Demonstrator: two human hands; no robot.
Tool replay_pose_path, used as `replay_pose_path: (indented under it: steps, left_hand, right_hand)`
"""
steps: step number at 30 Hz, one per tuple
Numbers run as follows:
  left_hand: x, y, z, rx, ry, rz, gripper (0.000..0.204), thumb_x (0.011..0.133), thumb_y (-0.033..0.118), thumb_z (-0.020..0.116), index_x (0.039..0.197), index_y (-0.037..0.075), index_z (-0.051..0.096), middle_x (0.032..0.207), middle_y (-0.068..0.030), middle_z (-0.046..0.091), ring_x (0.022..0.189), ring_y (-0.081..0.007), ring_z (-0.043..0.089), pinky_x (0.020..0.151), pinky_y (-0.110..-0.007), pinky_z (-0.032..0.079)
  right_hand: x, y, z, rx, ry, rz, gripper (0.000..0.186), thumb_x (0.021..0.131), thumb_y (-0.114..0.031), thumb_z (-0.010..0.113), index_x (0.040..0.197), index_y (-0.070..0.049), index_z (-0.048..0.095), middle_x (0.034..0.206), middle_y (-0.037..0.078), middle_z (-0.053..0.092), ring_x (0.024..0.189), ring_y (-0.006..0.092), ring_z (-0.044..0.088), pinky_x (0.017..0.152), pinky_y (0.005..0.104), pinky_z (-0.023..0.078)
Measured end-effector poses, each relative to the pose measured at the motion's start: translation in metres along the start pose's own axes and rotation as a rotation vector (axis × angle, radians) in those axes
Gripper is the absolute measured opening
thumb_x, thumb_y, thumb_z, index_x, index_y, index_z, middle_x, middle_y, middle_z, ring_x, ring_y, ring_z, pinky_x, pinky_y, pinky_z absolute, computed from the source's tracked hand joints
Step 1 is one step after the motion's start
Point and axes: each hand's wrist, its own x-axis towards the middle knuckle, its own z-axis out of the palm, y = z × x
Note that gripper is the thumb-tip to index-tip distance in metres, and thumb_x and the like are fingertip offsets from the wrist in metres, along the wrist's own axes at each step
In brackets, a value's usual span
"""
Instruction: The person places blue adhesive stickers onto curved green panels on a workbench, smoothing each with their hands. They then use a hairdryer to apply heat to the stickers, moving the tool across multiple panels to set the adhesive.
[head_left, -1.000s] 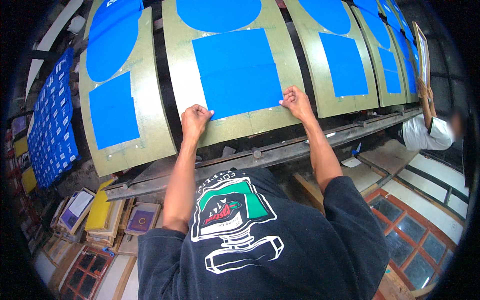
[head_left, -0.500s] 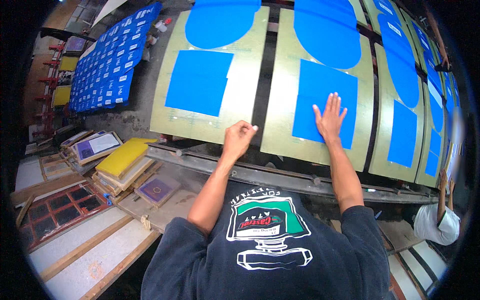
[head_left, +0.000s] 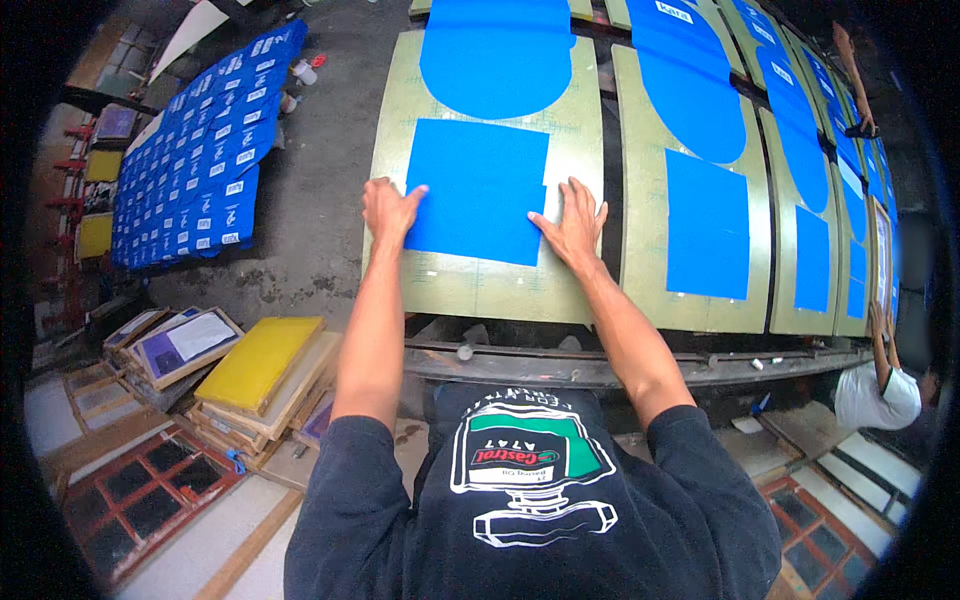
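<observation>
A squarish blue fabric piece [head_left: 478, 195] lies flat on a greenish-yellow board [head_left: 480, 290] in front of me. My left hand [head_left: 390, 212] is at the piece's left edge, its thumb against the cloth and its fingers bent near the board's side. Across from it, my right hand [head_left: 573, 225] has its fingers spread over the board, with the thumb tip at the right edge of the cloth. Neither hand grips anything that I can see. Just beyond the square lies a larger blue piece with a rounded end [head_left: 497, 60].
More boards with blue pieces [head_left: 707, 225] run off to the right, dark gaps between them. A metal rail [head_left: 500, 362] passes along their near side. Framed screens, one yellow [head_left: 262, 360], are stacked at left. Blue printed cloth [head_left: 205, 150] hangs far left. Another person's arm [head_left: 880, 345] shows at right.
My view and body have shifted left to the neighbouring board. My right hand has left the other board's square piece; both hands now rest beside this one, and the left hand's fingers have opened.
</observation>
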Motion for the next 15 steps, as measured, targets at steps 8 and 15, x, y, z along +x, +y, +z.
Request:
replay_pose_path:
  steps: [8,15]
  left_hand:
    - [-0.028,0.018,0.012,-0.078,-0.133,0.112,0.046,0.075,0.025,0.078,0.11,-0.001,0.064,0.129,-0.0179,0.051,0.125,-0.0336,0.042,0.102,-0.051,0.032]
    - [-0.077,-0.03,-0.017,-0.416,-0.35,0.046,0.036,0.077,0.016,0.074,0.102,-0.006,0.059,0.088,-0.0263,0.066,0.083,-0.0416,0.066,0.072,-0.047,0.049]
  right_hand:
    - [-0.019,-0.033,0.02,0.188,0.052,0.009,0.033,0.078,-0.023,0.073,0.105,-0.006,0.065,0.126,0.014,0.057,0.125,0.0335,0.047,0.105,0.0549,0.029]
    - [-0.091,-0.035,-0.002,0.75,-0.099,0.466,0.037,0.079,-0.012,0.074,0.108,0.002,0.054,0.091,0.023,0.066,0.084,0.0316,0.067,0.076,0.0374,0.052]
